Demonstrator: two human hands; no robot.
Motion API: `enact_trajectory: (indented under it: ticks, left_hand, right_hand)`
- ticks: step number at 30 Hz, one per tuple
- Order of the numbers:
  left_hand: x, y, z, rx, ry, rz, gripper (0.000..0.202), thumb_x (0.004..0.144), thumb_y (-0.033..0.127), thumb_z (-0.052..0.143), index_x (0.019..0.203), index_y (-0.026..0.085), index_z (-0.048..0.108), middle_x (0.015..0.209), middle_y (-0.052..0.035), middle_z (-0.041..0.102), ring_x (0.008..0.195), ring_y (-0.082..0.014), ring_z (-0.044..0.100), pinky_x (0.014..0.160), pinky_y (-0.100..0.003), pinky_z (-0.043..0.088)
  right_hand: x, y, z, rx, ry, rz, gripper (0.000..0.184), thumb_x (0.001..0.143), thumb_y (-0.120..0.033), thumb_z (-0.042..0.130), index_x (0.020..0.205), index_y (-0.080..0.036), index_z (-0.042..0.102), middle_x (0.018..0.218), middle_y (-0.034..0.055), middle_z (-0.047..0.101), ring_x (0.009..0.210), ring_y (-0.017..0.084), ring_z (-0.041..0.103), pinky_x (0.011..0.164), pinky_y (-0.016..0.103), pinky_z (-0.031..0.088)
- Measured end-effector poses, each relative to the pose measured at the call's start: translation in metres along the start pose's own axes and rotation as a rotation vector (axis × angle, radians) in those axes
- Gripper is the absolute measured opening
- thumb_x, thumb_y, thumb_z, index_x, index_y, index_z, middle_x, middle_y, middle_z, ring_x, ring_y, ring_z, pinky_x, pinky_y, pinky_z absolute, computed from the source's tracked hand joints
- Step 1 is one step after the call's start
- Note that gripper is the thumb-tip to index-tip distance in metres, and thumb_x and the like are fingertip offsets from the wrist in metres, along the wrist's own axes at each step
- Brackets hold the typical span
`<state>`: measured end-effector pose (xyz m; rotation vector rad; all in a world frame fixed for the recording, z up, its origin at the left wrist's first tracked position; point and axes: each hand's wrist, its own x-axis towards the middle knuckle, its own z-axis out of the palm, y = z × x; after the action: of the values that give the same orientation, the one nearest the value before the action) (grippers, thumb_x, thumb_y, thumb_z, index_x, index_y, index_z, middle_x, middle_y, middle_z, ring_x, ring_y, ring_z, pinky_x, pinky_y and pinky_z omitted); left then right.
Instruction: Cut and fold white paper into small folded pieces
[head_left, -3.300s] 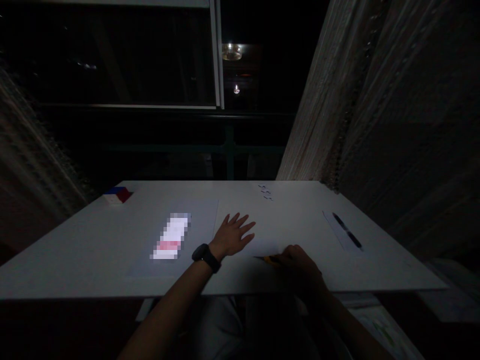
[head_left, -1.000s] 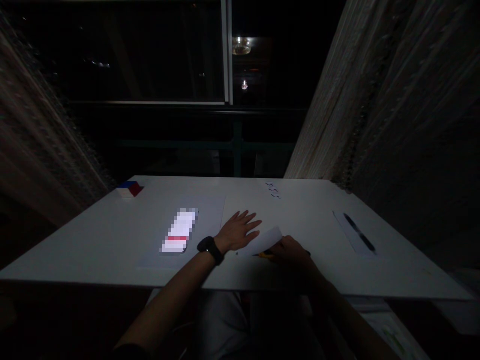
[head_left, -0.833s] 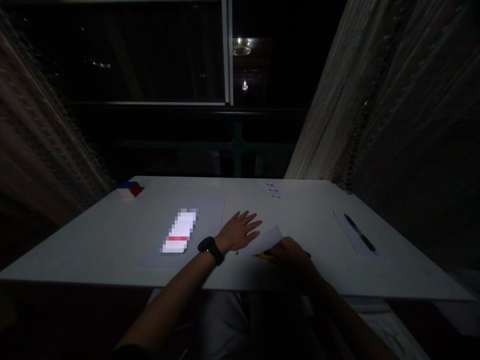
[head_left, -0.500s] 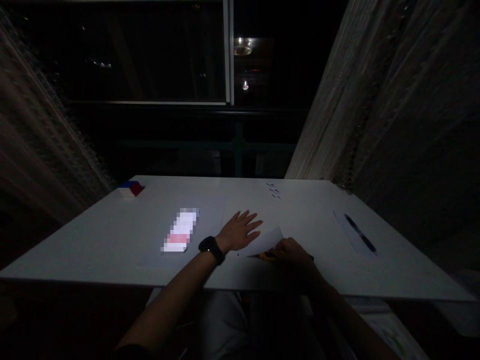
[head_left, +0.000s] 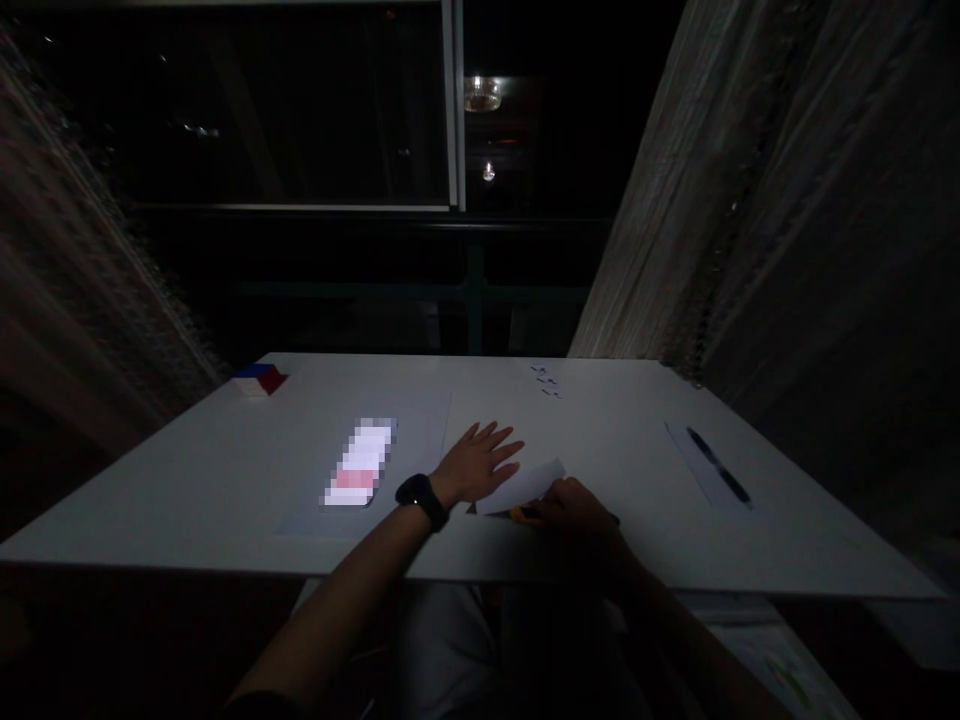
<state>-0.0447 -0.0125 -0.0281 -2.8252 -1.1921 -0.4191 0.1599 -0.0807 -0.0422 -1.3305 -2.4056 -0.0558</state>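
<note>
My left hand (head_left: 476,466) lies flat with fingers spread, pressing at the left end of a small white sheet of paper (head_left: 529,484). A dark watch (head_left: 422,499) is on that wrist. My right hand (head_left: 579,506) is closed around a yellow and black utility knife (head_left: 527,515). The knife's blade points left along the near edge of the paper, whose right end is lifted off the table. A small dark triangular mark or piece (head_left: 472,508) shows by the blade's tip; which it is I cannot tell.
On the white table (head_left: 225,480) a lit phone (head_left: 361,462) rests on a paper sheet at left. A puzzle cube (head_left: 259,379) sits at the far left. A dark pen (head_left: 718,466) lies on paper at right. Several small marked pieces (head_left: 547,381) are at the back.
My right hand has shifted slightly left with the utility knife. The dark triangle at the blade's tip looks larger. My left hand has stayed in place.
</note>
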Motion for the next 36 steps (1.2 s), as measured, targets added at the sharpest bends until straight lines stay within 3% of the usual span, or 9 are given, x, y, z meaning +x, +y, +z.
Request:
enact_trajectory:
  ticks: [10, 14, 17, 20, 23, 25, 31, 36]
  left_hand:
    - [0.0, 0.001, -0.002, 0.001, 0.0, 0.001, 0.047, 0.09, 0.048, 0.023, 0.133, 0.032, 0.033, 0.141, -0.0005, 0.032, 0.131, -0.0211, 0.023, 0.106, -0.045, 0.016]
    - [0.002, 0.0, -0.001, -0.008, 0.006, 0.002, 0.046, 0.09, 0.048, 0.024, 0.132, 0.032, 0.035, 0.141, -0.0012, 0.034, 0.131, -0.0214, 0.024, 0.106, -0.045, 0.017]
    - [0.004, -0.001, 0.0, -0.021, 0.016, -0.002, 0.046, 0.09, 0.046, 0.024, 0.131, 0.03, 0.038, 0.139, -0.0021, 0.037, 0.13, -0.0217, 0.027, 0.106, -0.045, 0.019]
    - [0.005, 0.0, 0.0, -0.036, 0.034, -0.005, 0.045, 0.091, 0.044, 0.024, 0.129, 0.029, 0.04, 0.138, -0.0027, 0.039, 0.129, -0.0217, 0.028, 0.106, -0.045, 0.02]
    - [0.004, 0.001, -0.001, -0.047, 0.045, -0.004, 0.044, 0.091, 0.042, 0.023, 0.129, 0.027, 0.041, 0.136, -0.0035, 0.041, 0.128, -0.022, 0.03, 0.105, -0.046, 0.021]
    - [0.004, 0.002, -0.003, -0.05, 0.056, -0.005, 0.044, 0.091, 0.041, 0.024, 0.128, 0.026, 0.043, 0.135, -0.0039, 0.042, 0.127, -0.0221, 0.031, 0.105, -0.046, 0.022]
    - [0.007, 0.011, -0.016, -0.074, 0.159, -0.008, 0.042, 0.091, 0.039, 0.025, 0.115, 0.021, 0.054, 0.118, -0.0064, 0.056, 0.114, -0.0202, 0.045, 0.1, -0.04, 0.029]
    - [0.01, 0.029, -0.025, -0.073, 0.097, -0.058, 0.048, 0.08, 0.059, 0.038, 0.098, 0.02, 0.058, 0.096, -0.0078, 0.058, 0.09, -0.022, 0.052, 0.081, -0.037, 0.04]
  right_hand:
    - [-0.01, -0.011, 0.005, 0.012, -0.029, 0.005, 0.017, 0.082, -0.028, 0.051, 0.079, -0.023, 0.066, 0.068, 0.0028, 0.054, 0.061, 0.013, 0.044, 0.054, 0.023, 0.029]
    - [-0.015, -0.004, -0.013, 0.052, -0.016, -0.037, 0.016, 0.078, -0.027, 0.055, 0.088, -0.023, 0.068, 0.071, 0.0038, 0.057, 0.066, 0.015, 0.047, 0.058, 0.024, 0.034]
    - [-0.021, 0.023, -0.048, 0.023, 0.067, 0.085, 0.026, 0.083, -0.027, 0.046, 0.103, -0.021, 0.062, 0.089, 0.0084, 0.06, 0.082, 0.019, 0.05, 0.069, 0.029, 0.038]
    - [-0.027, 0.063, -0.081, -0.151, 0.243, 0.508, 0.034, 0.086, -0.031, 0.041, 0.106, -0.012, 0.06, 0.093, 0.0137, 0.059, 0.087, 0.023, 0.051, 0.074, 0.032, 0.038]
    - [-0.03, 0.097, -0.092, -0.353, 0.185, 0.838, 0.039, 0.085, -0.037, 0.037, 0.097, -0.009, 0.063, 0.088, 0.0169, 0.058, 0.085, 0.027, 0.052, 0.066, 0.034, 0.038]
    - [-0.029, 0.11, -0.088, -0.434, 0.145, 0.908, 0.041, 0.085, -0.038, 0.037, 0.093, -0.008, 0.064, 0.089, 0.0188, 0.058, 0.086, 0.029, 0.052, 0.064, 0.034, 0.038]
    - [-0.027, 0.122, -0.081, -0.439, 0.086, 0.901, 0.035, 0.086, -0.031, 0.038, 0.096, -0.004, 0.058, 0.087, 0.02, 0.059, 0.084, 0.029, 0.055, 0.066, 0.035, 0.038]
    - [-0.029, 0.141, -0.098, -0.335, 0.139, 1.038, 0.039, 0.087, -0.032, 0.033, 0.108, -0.002, 0.048, 0.097, 0.0233, 0.055, 0.085, 0.029, 0.058, 0.063, 0.034, 0.04]
